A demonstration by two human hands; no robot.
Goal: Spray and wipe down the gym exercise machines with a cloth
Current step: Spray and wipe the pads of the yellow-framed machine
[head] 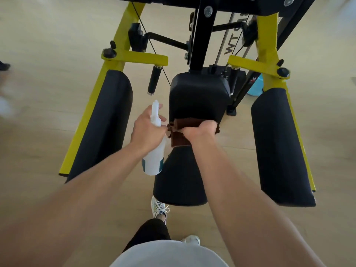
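Brown cloth (189,130) sits at centre frame, pressed against the lower edge of the black back pad (198,95) of the yellow-framed machine (123,60). My right hand (200,130) grips the cloth, fingers curled over it. Just left of it, my left hand (147,130) is closed around the neck of a white spray bottle (154,160), nozzle pointing up, body hanging below the wrist. Black seat pad (179,182) lies below the cloth. Long black arm pads (104,120) flank both sides. Pale wooden floor (48,45) beneath; my white sneaker (159,207) at bottom centre.
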